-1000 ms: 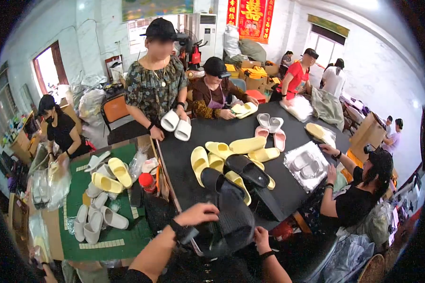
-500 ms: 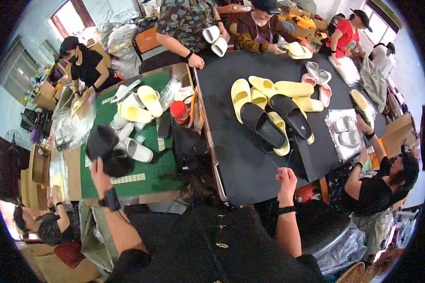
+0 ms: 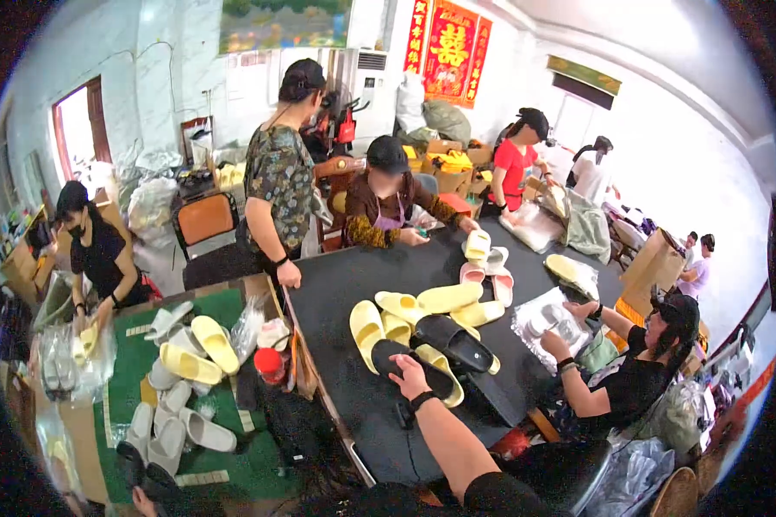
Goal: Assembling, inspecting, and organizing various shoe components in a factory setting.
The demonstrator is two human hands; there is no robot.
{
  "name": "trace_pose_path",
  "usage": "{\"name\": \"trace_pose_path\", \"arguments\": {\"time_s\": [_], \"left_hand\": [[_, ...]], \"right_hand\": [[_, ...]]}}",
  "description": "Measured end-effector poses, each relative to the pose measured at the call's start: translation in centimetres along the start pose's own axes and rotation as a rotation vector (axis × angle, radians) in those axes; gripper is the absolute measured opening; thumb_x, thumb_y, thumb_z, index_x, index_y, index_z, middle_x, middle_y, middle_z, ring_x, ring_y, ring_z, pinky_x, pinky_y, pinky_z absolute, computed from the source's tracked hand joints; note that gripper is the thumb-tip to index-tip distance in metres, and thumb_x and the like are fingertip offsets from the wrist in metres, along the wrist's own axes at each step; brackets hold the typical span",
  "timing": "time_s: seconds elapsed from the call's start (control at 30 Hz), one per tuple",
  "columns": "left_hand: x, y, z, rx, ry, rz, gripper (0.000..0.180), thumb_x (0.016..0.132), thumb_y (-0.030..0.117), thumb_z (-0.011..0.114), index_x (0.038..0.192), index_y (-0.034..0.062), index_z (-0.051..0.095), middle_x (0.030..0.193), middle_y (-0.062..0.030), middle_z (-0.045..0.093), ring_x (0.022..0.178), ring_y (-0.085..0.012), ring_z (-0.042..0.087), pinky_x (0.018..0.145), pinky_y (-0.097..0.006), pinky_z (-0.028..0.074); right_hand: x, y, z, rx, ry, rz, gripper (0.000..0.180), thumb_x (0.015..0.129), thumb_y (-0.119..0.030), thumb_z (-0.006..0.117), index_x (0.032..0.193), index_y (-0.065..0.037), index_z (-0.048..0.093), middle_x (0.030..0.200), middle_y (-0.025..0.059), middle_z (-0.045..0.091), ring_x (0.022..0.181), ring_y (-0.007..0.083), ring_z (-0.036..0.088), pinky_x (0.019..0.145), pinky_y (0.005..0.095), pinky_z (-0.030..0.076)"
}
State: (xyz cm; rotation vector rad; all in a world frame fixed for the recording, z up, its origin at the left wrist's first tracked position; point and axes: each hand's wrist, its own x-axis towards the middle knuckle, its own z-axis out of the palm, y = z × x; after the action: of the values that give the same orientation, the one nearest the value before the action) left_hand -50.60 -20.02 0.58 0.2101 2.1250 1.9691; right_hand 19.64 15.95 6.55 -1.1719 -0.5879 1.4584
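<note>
The right hand [image 3: 408, 372] reaches out from the lower edge over the black surface [image 3: 336, 293] and lies on a black slipper [image 3: 405, 362], its fingers [image 3: 398, 360] spread flat on the sole rather than closed around it, so it looks like a press or a first touch and not a carry. The left hand is not in view. That black slipper lies flat, its long axis slanting from the upper left down to the lower right, with one end toward the cluster of yellow slippers [image 3: 386, 317] just beyond it; which end is the toe I cannot tell, since the hand covers part of it. A second black slipper [image 3: 457, 342] lies just to its right, roughly parallel, touching a yellow slipper at its far edge. Off to the left of the black slipper stands a red-lidded jar [image 3: 269, 364] at the edge of a green mat [image 3: 233, 448] strewn with pale slippers [image 3: 181, 405], apparently sorted apart by colour.
</note>
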Motion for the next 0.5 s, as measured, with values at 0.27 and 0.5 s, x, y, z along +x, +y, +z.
{"name": "trace_pose_path", "arguments": {"time_s": [0.27,0.5], "left_hand": [[9.1,-1.1,6.8,0.486,-0.201,0.212,0.068,0.079,0.005,0.058,0.139,0.0026,0.026,0.137,-0.0208,0.036,0.124,-0.0311,0.037,0.1,-0.038,0.032],[1.4,-3.4,17.3,0.28,-0.549,0.202,0.027,0.08,-0.001,0.053,0.106,-0.0035,0.055,0.1,-0.0101,0.059,0.09,-0.0177,0.055,0.08,-0.029,0.044]], "right_hand": [[0.1,-1.1,1.9,-0.067,0.281,-0.231,0.014,0.091,-0.016,0.051,0.089,-0.004,0.059,0.09,0.0041,0.058,0.082,0.0141,0.053,0.066,0.03,0.049],[-11.6,-10.2,-1.5,-0.845,0.145,-0.623,0.014,0.083,-0.007,0.056,0.075,0.002,0.062,0.076,0.0038,0.056,0.072,0.0134,0.052,0.067,0.0257,0.043]]}}
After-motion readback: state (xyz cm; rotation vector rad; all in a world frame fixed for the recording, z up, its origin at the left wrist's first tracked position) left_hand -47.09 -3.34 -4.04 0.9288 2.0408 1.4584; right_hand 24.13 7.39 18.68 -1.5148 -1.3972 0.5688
